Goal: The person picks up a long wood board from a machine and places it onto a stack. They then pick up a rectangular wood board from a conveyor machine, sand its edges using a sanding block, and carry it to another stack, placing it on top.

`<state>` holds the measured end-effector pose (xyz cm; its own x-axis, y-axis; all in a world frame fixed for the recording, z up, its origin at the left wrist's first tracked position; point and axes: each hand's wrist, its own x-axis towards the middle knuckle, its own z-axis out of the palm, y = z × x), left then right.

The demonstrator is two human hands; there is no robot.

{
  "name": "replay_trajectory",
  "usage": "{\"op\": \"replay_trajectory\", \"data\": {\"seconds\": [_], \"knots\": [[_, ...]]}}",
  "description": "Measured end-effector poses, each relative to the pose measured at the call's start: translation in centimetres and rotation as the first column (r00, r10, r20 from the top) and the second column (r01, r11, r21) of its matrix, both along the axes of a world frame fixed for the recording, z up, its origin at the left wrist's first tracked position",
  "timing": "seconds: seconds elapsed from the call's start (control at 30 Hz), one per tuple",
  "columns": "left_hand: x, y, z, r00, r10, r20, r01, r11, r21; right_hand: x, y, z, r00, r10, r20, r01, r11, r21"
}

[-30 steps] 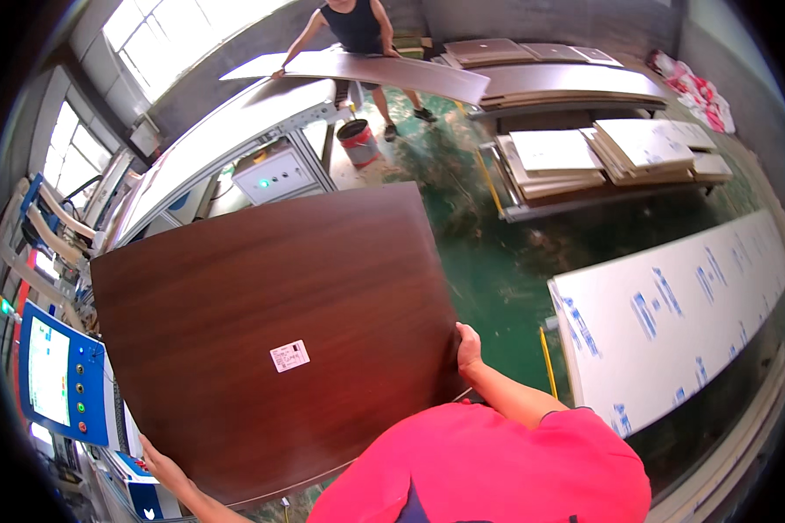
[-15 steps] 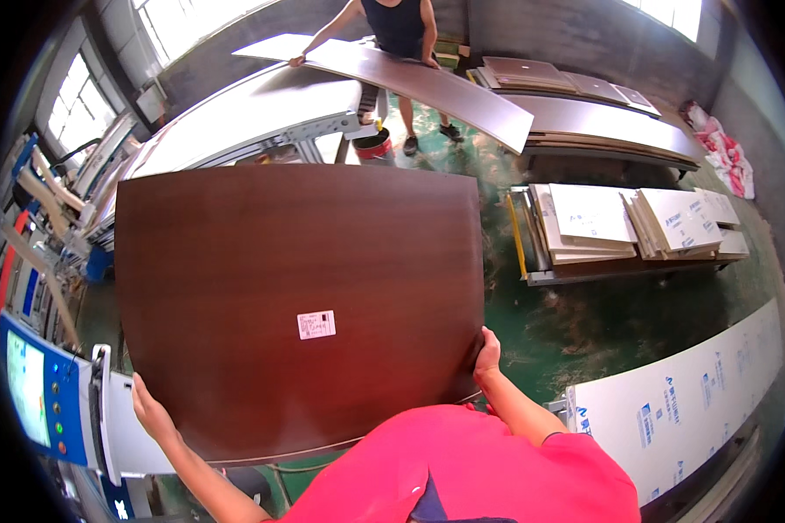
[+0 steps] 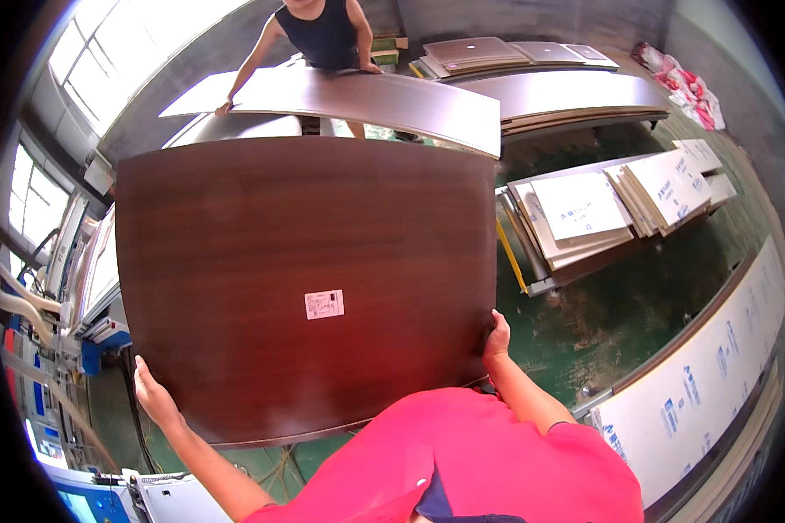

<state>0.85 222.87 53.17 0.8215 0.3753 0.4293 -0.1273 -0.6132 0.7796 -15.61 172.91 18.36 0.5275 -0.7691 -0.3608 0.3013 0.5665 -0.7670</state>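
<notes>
A large dark-brown wood-grain panel (image 3: 305, 218) is held up in front of my body, a small white label (image 3: 324, 305) stuck near its middle. My left hand (image 3: 154, 392) grips its lower left edge, the thumb side showing and the other fingers partly hidden behind. On the opposite edge, lower right, my right hand (image 3: 496, 337) is closed round the board. Behind the panel's upper edge, a person in a dark sleeveless top holds a long pale board (image 3: 366, 96) with both hands.
To the right stand low stacks of white panels (image 3: 580, 207), with a long white-wrapped board (image 3: 689, 383) nearer me. More boards (image 3: 576, 94) are piled at the back right, near a red-and-white bundle (image 3: 693, 96). Machinery with hoses (image 3: 39, 314) lines the left, and a blue-and-white console (image 3: 105, 501) sits lower left.
My view has swung, and the blue-and-white console has slid down the picture. The panel stays in both my hands. The other person's long board now appears closer, just beyond my panel's top edge.
</notes>
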Motion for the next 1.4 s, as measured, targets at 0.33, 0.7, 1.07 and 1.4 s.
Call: {"op": "replay_trajectory", "data": {"seconds": [0.33, 0.7, 1.07, 1.4], "knots": [[3.3, -11.0, 0.6, 0.976, 0.214, 0.039, -0.208, 0.972, -0.111, 16.5, -13.2, 0.3, 0.979, 0.203, 0.036, -0.201, 0.979, -0.032], [7.0, -17.4, 0.6, 0.934, 0.355, 0.049, -0.327, 0.900, -0.287, 28.3, -19.1, 1.2, 0.950, 0.311, -0.014, -0.310, 0.949, 0.057], [23.9, -17.1, 0.3, 0.985, 0.160, 0.069, -0.139, 0.959, -0.246, 37.3, -20.3, -0.4, 0.972, 0.233, -0.037, -0.232, 0.972, 0.027], [33.2, -16.3, -1.6, 0.994, 0.102, 0.038, -0.091, 0.972, -0.218, 40.9, -18.8, 1.8, 0.973, 0.212, 0.097, -0.218, 0.974, 0.061]]}}
